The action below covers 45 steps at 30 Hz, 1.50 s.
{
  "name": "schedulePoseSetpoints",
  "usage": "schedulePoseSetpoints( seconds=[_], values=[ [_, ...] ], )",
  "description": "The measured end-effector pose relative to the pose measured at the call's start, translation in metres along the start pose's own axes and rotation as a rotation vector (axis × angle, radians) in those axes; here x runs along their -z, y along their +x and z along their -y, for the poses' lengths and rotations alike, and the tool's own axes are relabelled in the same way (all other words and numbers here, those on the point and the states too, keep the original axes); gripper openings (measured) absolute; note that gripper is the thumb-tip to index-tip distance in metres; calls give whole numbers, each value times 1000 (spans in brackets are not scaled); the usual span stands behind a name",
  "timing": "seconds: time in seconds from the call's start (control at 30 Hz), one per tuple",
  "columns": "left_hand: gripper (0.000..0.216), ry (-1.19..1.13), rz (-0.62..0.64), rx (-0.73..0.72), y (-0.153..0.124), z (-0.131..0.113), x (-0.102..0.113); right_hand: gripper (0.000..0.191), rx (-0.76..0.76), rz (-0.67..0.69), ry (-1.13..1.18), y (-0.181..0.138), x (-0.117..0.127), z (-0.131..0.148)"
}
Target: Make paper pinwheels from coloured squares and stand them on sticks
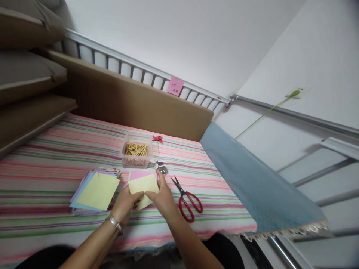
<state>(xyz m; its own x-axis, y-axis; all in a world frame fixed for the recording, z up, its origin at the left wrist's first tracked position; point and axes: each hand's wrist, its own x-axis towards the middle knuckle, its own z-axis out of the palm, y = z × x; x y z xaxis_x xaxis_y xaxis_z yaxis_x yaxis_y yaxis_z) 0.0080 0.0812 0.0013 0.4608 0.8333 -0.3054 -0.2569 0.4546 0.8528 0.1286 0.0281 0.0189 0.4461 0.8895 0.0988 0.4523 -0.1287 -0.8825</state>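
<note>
Between both hands is a sheet of pale yellow paper (143, 184), which looks partly folded, with a lower flap hanging under the thumbs. My left hand (125, 201) pinches its left side, thumb on top. From the right, my right hand (162, 196) pinches the same sheet, its thumb meeting the left one at the lower edge. Behind the yellow sheet shows a piece of pink paper (136, 174). Left of my hands lies a stack of coloured paper squares (101, 191), yellow on top. Red-handled scissors (183, 198) lie to the right, blades slightly apart.
Beyond my hands stand a clear plastic box (136, 161) of short wooden sticks and a small red pinwheel (157, 139). Small metallic bits (162, 169) lie beside the box. A cardboard panel (134, 101) borders the striped cloth (42, 179); boxes (30, 74) are stacked at left.
</note>
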Motion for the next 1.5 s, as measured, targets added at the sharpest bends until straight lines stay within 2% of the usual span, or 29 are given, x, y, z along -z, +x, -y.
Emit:
schedulePoseSetpoints(
  seconds=[0.07, 0.2, 0.3, 0.43, 0.53, 0.8, 0.9, 0.97, 1.03, 1.1, 1.2, 1.33, 1.5],
  values=[
    [50, 44, 16, 1, 1, 3, 1, 84, -92, 62, 134, 4, 0, -6],
    [50, 81, 30, -21, 4, 9, 4, 79, -135, 59, 263, 7, -1, -8],
    [49, -7, 49, -9, 2, 8, 3, 75, -179, 70, 362, 6, -1, -3],
    [43, -165, 158, 54, -3, 1, 0, 71, -238, 54, 564, 5, 0, 4],
    [34, -167, 193, 55, -4, 0, 0, 70, -249, 22, 656, 4, 0, 5],
    [18, -94, 154, 51, 0, 3, 2, 65, -211, 19, 745, 0, -9, 2],
    [14, -108, 154, 57, 0, 0, 3, 68, -215, 27, 658, -3, -8, 0],
    [14, -103, 144, 64, 2, -3, 5, 68, -177, -13, 470, -8, -2, -2],
    [15, -93, 111, 63, 4, -5, 9, 62, -18, -93, 194, -18, 6, -2],
    [17, -78, 64, 54, 7, -7, 12, 55, 230, -131, -74, -29, 14, -2],
    [19, -47, 2, 43, 9, -9, 14, 55, 487, -53, -342, -45, 20, -2],
    [17, -43, 57, 64, 9, -8, 15, 52, 527, 23, -452, -52, 19, -4],
    [17, -38, 120, 68, 8, -6, 14, 22, 510, -2, -435, -47, 19, -1]
  ],
)
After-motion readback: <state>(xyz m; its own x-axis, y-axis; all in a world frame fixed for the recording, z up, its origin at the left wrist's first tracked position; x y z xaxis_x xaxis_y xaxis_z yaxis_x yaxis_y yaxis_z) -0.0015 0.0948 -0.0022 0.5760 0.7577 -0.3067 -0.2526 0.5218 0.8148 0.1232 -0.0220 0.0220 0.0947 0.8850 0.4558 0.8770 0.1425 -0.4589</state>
